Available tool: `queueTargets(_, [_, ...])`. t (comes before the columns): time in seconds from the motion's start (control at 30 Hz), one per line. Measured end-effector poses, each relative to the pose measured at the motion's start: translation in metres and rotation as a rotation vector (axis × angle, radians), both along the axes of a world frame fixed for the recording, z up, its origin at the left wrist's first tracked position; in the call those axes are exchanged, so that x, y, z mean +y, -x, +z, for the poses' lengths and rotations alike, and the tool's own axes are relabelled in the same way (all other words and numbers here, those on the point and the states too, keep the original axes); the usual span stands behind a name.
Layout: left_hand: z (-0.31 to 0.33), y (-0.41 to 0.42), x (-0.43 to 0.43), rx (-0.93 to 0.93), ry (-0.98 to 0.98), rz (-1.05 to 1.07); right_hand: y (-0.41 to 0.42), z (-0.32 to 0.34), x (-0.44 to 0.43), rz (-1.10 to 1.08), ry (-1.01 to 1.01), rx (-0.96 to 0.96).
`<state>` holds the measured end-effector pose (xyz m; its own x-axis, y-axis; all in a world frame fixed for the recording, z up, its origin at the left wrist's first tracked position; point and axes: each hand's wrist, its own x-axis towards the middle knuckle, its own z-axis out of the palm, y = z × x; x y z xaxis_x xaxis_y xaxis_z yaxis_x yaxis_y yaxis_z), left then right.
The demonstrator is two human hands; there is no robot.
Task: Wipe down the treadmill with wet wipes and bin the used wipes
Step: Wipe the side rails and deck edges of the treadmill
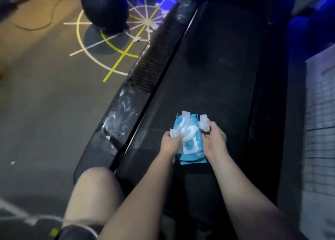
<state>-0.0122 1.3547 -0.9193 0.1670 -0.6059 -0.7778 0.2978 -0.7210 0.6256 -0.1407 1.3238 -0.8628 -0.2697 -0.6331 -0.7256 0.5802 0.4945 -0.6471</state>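
"One pack, is it?"

"One blue wipes pack (192, 154), lying flat on the treadmill belt (217, 67). Its long axis runs along the belt and its opened flap faces up."

"And the hands?"

"Two, both at the pack. The left hand (170, 142) has its fingers pinched on a white wipe (175, 133) at the pack's left edge. The right hand (215, 140) grips a second wipe (204, 122) at the far right corner. More white is bunched at the opening; I can't count those."

"Anything in the way?"

"A bare knee (94, 185) beside the film-wrapped side rail (126, 109). One dark rounded thing (105, 7) stands well off on the marked floor (45, 103), and there's a pale wall (319, 131) to the right."
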Motion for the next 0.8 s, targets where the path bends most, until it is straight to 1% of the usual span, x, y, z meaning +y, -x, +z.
queueTargets(0.2, [0.105,-0.087,0.005,0.035,0.076,0.130,-0.080,0.091,-0.002,0.048,-0.016,-0.023])
queueTargets(0.27, [0.131,-0.108,0.012,0.020,0.104,0.097,-0.102,0.118,0.001,0.029,0.004,-0.025])
queueTargets(0.33, [0.152,-0.137,0.026,-0.014,0.101,0.101,-0.134,0.142,0.007,0.049,-0.023,0.038])
queueTargets(0.4, [0.177,-0.161,0.044,-0.052,0.088,0.097,-0.161,0.169,0.016,0.125,-0.018,0.099])
queueTargets(0.43, [0.191,-0.172,0.054,-0.052,0.082,0.115,-0.174,0.183,0.020,0.158,-0.032,0.084])
queueTargets(0.47, [0.206,-0.183,0.063,-0.044,0.072,0.143,-0.189,0.198,0.024,0.240,-0.084,0.018])
queueTargets(0.53, [0.237,-0.211,0.078,-0.025,0.032,0.201,-0.234,0.233,0.029,0.469,-0.116,0.104])
queueTargets(0.6, [0.267,-0.246,0.087,-0.001,0.013,0.243,-0.259,0.251,0.027,0.416,-0.135,-0.082])
queueTargets(0.63, [0.282,-0.266,0.089,0.002,0.007,0.255,-0.275,0.256,0.028,0.409,-0.080,-0.040])
queueTargets(0.67, [0.294,-0.286,0.090,0.005,0.004,0.256,-0.292,0.268,0.031,0.370,-0.070,-0.005])
queueTargets(0.73, [0.320,-0.320,0.089,0.008,0.016,0.254,-0.328,0.297,0.036,0.414,-0.044,0.090])
queueTargets(0.8, [0.346,-0.345,0.085,-0.035,0.039,0.203,-0.356,0.324,0.037,0.288,-0.080,0.042])
